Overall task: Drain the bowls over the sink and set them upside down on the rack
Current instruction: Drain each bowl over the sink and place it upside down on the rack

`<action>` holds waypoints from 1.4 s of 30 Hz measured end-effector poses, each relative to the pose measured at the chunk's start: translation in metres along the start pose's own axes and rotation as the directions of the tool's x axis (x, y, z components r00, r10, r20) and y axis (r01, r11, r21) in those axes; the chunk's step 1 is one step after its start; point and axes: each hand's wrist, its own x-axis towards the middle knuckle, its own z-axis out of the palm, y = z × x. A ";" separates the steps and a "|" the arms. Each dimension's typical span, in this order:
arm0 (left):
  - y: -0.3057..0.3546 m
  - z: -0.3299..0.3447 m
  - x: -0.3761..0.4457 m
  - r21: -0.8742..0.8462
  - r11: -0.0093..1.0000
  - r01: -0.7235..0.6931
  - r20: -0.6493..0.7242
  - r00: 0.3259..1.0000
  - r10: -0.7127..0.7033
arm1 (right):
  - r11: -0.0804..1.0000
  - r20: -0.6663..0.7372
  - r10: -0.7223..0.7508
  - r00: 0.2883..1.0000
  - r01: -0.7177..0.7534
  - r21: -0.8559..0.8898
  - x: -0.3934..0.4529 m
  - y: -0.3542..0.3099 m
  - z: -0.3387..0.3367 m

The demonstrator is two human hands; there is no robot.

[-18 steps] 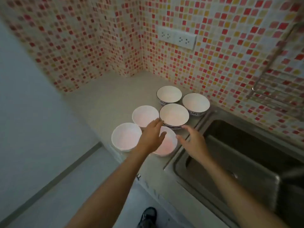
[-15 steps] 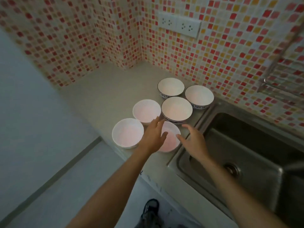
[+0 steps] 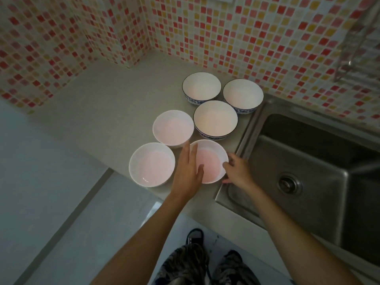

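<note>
Both hands cup the near bowl [image 3: 211, 161] at frame centre, left hand [image 3: 188, 171] fingers spread loose, right hand [image 3: 238, 171] fingers curled on rim, sink [image 3: 308, 182] right.

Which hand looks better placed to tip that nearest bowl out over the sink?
Probably the right hand. It touches the sink-side rim of the nearest white bowl, next to the sink, so it could likely tilt it straight across. The left hand lies over the bowl's far-from-sink side.
</note>
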 end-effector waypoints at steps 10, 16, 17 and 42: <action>0.047 0.011 -0.003 -0.410 0.884 0.226 0.072 0.974 -0.216 | 0.931 -0.071 0.112 0.991 -0.080 0.357 -0.042 0.030 -0.040; 0.100 0.046 -0.004 -0.435 0.886 0.160 0.155 0.983 -0.101 | 0.632 0.072 0.330 0.941 -0.277 0.724 -0.077 0.071 -0.089; 0.108 0.055 -0.005 -0.443 0.880 0.171 0.187 0.978 -0.095 | 0.558 0.105 0.339 0.935 -0.290 0.778 -0.083 0.079 -0.098; 0.122 0.167 -0.055 0.150 0.947 -0.284 0.490 0.853 0.179 | 0.438 -0.260 0.560 0.786 -0.015 0.899 -0.128 0.212 -0.238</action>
